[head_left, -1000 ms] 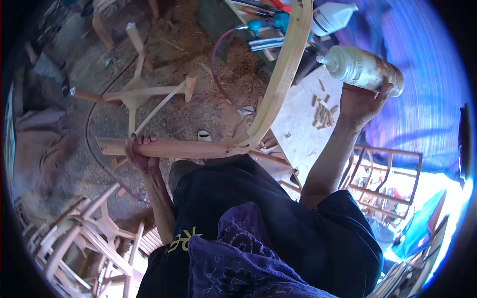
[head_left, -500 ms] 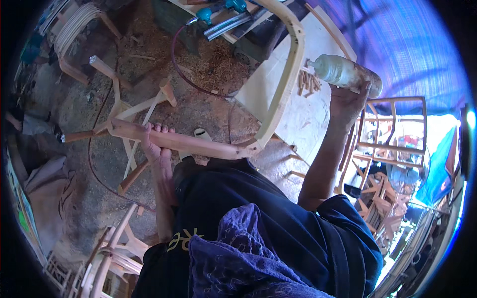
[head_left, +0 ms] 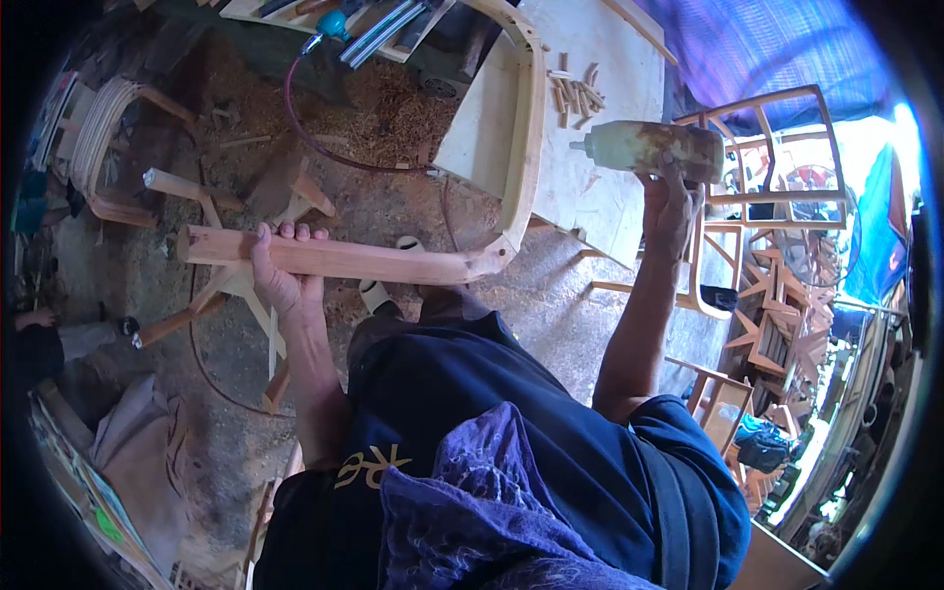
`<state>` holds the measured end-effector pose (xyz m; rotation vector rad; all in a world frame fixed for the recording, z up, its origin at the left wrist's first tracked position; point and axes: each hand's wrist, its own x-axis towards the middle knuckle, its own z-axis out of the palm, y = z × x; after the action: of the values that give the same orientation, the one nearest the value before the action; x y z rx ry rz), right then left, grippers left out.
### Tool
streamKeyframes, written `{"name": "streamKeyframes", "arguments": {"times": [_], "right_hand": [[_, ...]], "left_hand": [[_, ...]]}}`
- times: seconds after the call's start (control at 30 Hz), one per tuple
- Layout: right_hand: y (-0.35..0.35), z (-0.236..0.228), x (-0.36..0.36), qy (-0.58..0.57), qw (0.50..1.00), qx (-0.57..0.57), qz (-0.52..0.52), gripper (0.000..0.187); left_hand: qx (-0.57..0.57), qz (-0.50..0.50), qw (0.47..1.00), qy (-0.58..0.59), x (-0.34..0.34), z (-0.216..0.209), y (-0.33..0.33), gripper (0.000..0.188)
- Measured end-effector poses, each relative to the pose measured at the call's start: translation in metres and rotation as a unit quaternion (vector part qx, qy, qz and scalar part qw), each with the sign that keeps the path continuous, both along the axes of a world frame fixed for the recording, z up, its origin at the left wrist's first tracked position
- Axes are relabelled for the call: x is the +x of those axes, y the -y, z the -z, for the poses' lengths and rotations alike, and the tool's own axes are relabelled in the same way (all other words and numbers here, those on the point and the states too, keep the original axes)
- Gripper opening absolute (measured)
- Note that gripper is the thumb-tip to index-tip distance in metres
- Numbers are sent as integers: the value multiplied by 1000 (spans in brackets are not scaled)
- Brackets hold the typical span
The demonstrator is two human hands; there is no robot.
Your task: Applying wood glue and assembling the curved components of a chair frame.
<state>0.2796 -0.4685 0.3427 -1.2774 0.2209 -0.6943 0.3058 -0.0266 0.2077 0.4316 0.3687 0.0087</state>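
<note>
My left hand (head_left: pixel 285 270) is closed round the straight near arm of a curved wooden frame (head_left: pixel 339 260), close to its left end. The frame bends at the right and runs up along the edge of a pale board. In my right hand (head_left: pixel 672 202) is a squeeze bottle (head_left: pixel 654 151), whitish with brown stains, lying nearly level with its nozzle pointing left. My fingers grip it from below, near its base. The bottle is held above the board, just nearer than a small heap of wooden dowels (head_left: pixel 577 96).
The dowels lie on a pale tabletop board (head_left: pixel 590 202). A teal air tool (head_left: pixel 334 24) with a reddish hose (head_left: pixel 300 128) lies at the back among metal bars. A crossed wooden leg base (head_left: pixel 231 280) stands on the floor at left. Chair frames (head_left: pixel 777 197) and piled wooden parts (head_left: pixel 772 315) fill the right.
The bottle in my right hand has turned more level and dropped slightly. My left hand still grips the frame, which has shifted left and up in view. The whole view has turned.
</note>
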Motion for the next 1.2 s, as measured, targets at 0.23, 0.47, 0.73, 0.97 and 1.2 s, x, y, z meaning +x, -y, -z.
{"name": "streamKeyframes", "arguments": {"times": [0.23, 0.47, 0.73, 0.97, 1.2], "right_hand": [[18, -13, 66, 32, 997, -69, -1, 47], [61, 7, 175, 42, 992, -103, -59, 43], [125, 78, 278, 51, 984, -133, -106, 41], [129, 89, 298, 26, 983, -147, -109, 42], [118, 78, 299, 18, 979, -178, -98, 43]], "left_hand": [[27, -14, 999, 12, 4, -2, 1, 24], [139, -112, 984, -21, -2, -10, 22, 41], [273, -146, 939, -148, 2, -11, 27, 54], [279, -162, 930, -174, 3, -13, 29, 45], [275, -155, 935, -159, 3, -14, 31, 45]]}}
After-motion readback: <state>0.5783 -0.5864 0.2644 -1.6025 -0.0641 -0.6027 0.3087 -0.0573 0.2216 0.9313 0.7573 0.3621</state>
